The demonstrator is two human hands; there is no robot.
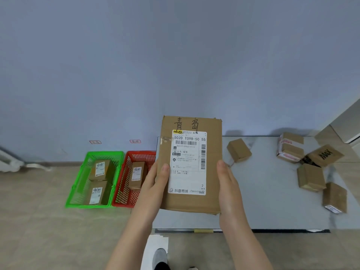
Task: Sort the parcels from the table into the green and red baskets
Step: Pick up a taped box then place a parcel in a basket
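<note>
Both hands are up on one flat brown parcel (pixel 191 164), label facing the person. The left hand (pixel 155 184) grips its left edge and the right hand (pixel 228 186) its right edge, thumbs on the front, fingers wrapped behind. Just left of the left hand is the red basket (pixel 140 152) holding a lone box (pixel 137 175). Further left, the green basket (pixel 105 152) holds two boxes (pixel 99 170). Right of the right hand, small loose boxes (pixel 239 150) lie on the table (pixel 272 191).
</note>
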